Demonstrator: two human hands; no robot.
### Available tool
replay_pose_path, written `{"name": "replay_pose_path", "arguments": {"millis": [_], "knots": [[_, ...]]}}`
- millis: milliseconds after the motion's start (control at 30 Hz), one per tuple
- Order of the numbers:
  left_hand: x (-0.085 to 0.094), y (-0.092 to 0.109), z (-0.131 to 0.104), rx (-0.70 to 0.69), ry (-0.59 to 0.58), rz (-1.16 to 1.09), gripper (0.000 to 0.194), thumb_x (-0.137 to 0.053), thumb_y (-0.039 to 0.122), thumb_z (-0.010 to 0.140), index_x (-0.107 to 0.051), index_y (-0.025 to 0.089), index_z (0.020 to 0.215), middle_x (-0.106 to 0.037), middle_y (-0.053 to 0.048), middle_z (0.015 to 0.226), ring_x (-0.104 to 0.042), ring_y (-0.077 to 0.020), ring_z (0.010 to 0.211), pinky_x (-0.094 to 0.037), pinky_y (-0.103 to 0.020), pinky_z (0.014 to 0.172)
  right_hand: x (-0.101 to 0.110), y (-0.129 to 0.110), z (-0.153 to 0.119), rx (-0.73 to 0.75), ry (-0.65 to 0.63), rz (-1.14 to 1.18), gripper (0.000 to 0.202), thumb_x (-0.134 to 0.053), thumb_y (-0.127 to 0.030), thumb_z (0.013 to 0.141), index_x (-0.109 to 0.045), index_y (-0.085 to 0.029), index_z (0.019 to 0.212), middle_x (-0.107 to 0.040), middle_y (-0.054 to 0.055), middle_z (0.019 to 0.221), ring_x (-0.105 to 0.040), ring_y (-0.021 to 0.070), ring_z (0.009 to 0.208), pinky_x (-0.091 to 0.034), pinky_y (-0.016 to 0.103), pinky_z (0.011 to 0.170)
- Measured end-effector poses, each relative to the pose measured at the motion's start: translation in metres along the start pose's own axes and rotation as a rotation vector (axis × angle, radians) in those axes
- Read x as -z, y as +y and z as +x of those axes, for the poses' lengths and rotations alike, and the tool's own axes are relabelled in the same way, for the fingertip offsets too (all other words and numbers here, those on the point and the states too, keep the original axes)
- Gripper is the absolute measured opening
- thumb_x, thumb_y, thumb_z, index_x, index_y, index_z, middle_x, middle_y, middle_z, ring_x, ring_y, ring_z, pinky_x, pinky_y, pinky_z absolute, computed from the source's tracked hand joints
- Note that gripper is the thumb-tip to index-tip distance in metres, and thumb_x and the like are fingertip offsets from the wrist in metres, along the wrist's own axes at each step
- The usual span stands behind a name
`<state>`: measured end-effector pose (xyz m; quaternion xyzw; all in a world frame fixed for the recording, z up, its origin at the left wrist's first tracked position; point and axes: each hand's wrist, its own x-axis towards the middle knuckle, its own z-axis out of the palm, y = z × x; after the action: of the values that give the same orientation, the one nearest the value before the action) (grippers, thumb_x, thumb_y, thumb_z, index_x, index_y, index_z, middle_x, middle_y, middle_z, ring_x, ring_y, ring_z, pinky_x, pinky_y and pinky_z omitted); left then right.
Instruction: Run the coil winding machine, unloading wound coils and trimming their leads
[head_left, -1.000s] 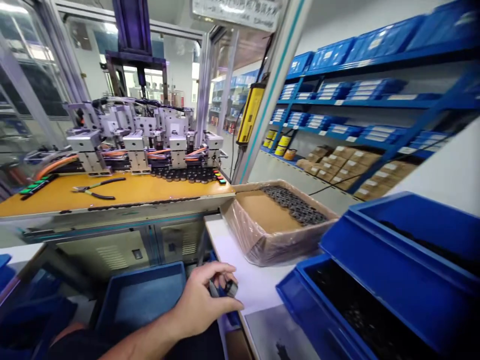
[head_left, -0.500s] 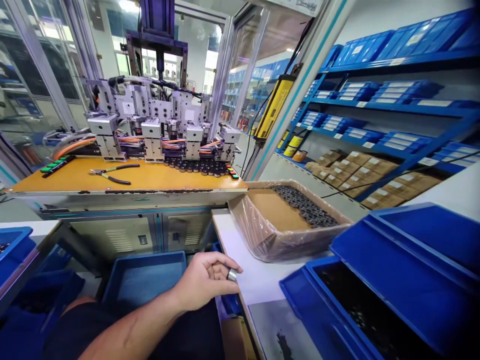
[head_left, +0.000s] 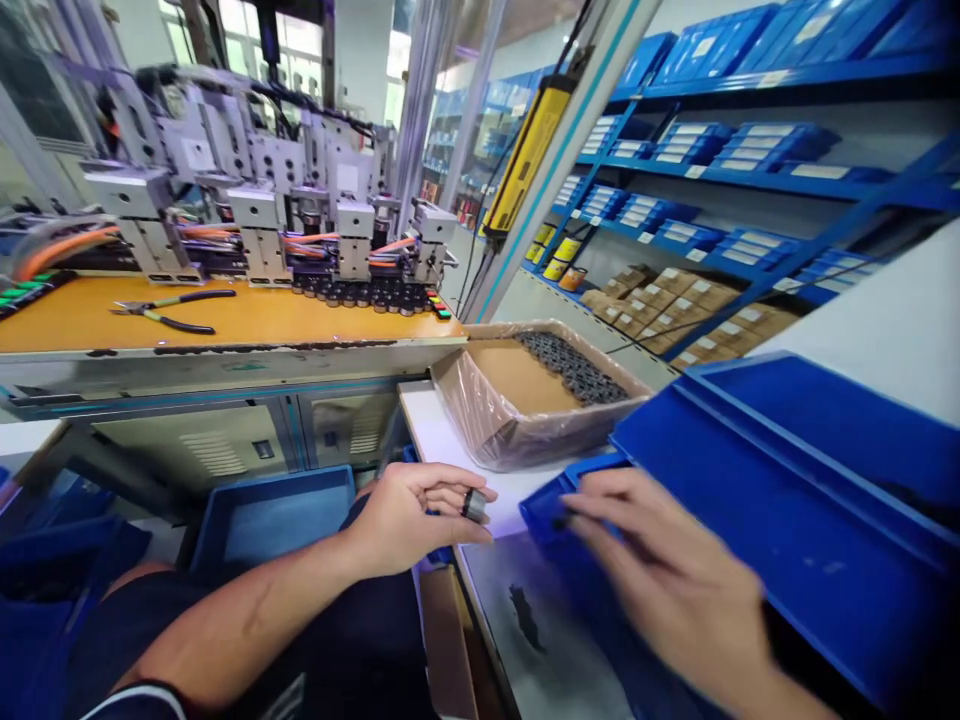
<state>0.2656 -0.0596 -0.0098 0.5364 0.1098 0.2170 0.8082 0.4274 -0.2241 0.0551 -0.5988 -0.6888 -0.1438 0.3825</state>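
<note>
My left hand [head_left: 416, 510] holds a small metal cylinder [head_left: 474, 505] with a dark end between its fingers and thumb, over the edge of the white tabletop [head_left: 427, 415]. To the right, my right hand [head_left: 667, 560] pinches a small dark part [head_left: 562, 517] between thumb and fingertips; motion blurs it. That hand is above a blue bin [head_left: 544, 505], apart from my left hand. Beneath the two hands lies a grey sheet [head_left: 555, 640] with a black smear.
Behind the hands stands a plastic-lined carton [head_left: 525, 425] of dark round parts. Pliers [head_left: 176, 310] and a row of black parts [head_left: 367, 295] lie on the orange machine table [head_left: 300, 325]. Large blue bins [head_left: 787, 520] fill the right; a blue tray [head_left: 274, 525] sits low at left.
My right hand has come into view at the right with a small dark part. The view has shifted closer to the table, and the cylinder in my left hand now shows a dark end.
</note>
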Motion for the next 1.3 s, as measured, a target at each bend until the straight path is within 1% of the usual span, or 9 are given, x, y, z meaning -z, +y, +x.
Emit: {"name": "replay_pose_path", "arguments": {"millis": [100,167,400,600,833,933,1067,1167,1300], "knots": [[-0.010,-0.008,-0.004,0.014,-0.072,0.028,0.042,-0.089,0.016,0.054,-0.075,0.012,0.094,-0.077,-0.007,0.080,-0.072,-0.0168,0.072,-0.059,-0.027,0.070,-0.029,-0.010,-0.019,-0.129,-0.030,0.153,0.022,-0.056,-0.006,0.088,-0.063,-0.019,0.104,-0.063,0.008,0.091,-0.064,0.0167,0.082,-0.055,0.026,0.065],[-0.015,-0.015,-0.006,0.027,-0.105,0.025,0.041,-0.088,0.015,0.056,-0.074,0.012,0.094,-0.076,-0.005,0.075,-0.072,-0.0161,0.068,-0.059,-0.026,0.069,-0.038,-0.013,-0.024,-0.125,-0.035,0.191,0.021,-0.056,-0.005,0.087,-0.062,-0.017,0.103,-0.063,0.006,0.088,-0.064,0.0142,0.080,-0.056,0.024,0.066],[-0.026,-0.027,-0.001,0.122,-0.095,-0.111,0.044,-0.090,0.012,0.052,-0.074,0.010,0.094,-0.078,-0.004,0.075,-0.074,-0.0164,0.070,-0.062,-0.026,0.071,-0.030,-0.006,-0.031,-0.043,-0.028,0.066,0.028,-0.057,-0.001,0.085,-0.065,-0.017,0.107,-0.062,0.008,0.094,-0.064,0.0144,0.085,-0.057,0.024,0.067],[-0.026,-0.022,-0.002,0.074,-0.097,-0.204,0.041,-0.085,-0.001,0.056,-0.076,0.015,0.092,-0.079,-0.001,0.080,-0.075,-0.0116,0.073,-0.061,-0.017,0.071,-0.034,-0.002,-0.034,0.052,-0.078,0.082,0.040,-0.062,-0.005,0.083,-0.056,-0.010,0.122,-0.061,0.014,0.106,-0.062,0.0208,0.099,-0.059,0.034,0.079],[-0.022,-0.018,-0.005,0.120,-0.098,-0.227,0.043,-0.083,-0.005,0.056,-0.077,0.017,0.091,-0.079,0.001,0.079,-0.076,-0.0120,0.073,-0.061,-0.016,0.071,-0.037,-0.002,-0.035,0.125,-0.079,-0.013,0.033,-0.062,-0.008,0.087,-0.057,-0.016,0.119,-0.062,0.010,0.095,-0.062,0.0193,0.091,-0.058,0.033,0.074],[-0.023,-0.017,-0.007,0.120,-0.123,-0.217,0.041,-0.083,-0.004,0.057,-0.077,0.018,0.091,-0.080,0.000,0.080,-0.076,-0.0121,0.073,-0.061,-0.016,0.071,-0.039,-0.002,-0.035,0.162,-0.062,-0.050,0.029,-0.063,-0.009,0.087,-0.059,-0.013,0.116,-0.061,0.009,0.091,-0.061,0.0167,0.086,-0.058,0.030,0.072],[-0.032,-0.023,-0.011,-0.003,-0.059,-0.159,0.042,-0.085,-0.001,0.056,-0.077,0.022,0.090,-0.079,0.002,0.082,-0.075,-0.0099,0.074,-0.060,-0.014,0.071,-0.037,-0.003,-0.032,0.267,0.021,-0.114,0.025,-0.065,-0.015,0.087,-0.059,-0.007,0.110,-0.062,0.009,0.086,-0.061,0.0162,0.082,-0.058,0.029,0.068],[-0.035,-0.026,-0.014,-0.139,-0.033,-0.055,0.046,-0.086,0.006,0.059,-0.075,0.027,0.098,-0.079,0.002,0.090,-0.074,-0.0113,0.082,-0.059,-0.017,0.078,-0.035,-0.005,-0.031,0.303,0.072,-0.153,0.023,-0.061,-0.014,0.088,-0.059,-0.007,0.110,-0.065,0.010,0.089,-0.064,0.0187,0.087,-0.060,0.032,0.070],[-0.026,-0.017,-0.009,-0.491,-0.040,0.410,0.049,-0.085,0.008,0.061,-0.074,0.025,0.106,-0.076,-0.005,0.100,-0.072,-0.0154,0.091,-0.059,-0.022,0.082,-0.035,-0.010,-0.033,0.176,0.111,-0.066,0.028,-0.058,-0.003,0.085,-0.058,-0.008,0.112,-0.067,0.013,0.098,-0.065,0.0194,0.097,-0.061,0.034,0.082]]}}
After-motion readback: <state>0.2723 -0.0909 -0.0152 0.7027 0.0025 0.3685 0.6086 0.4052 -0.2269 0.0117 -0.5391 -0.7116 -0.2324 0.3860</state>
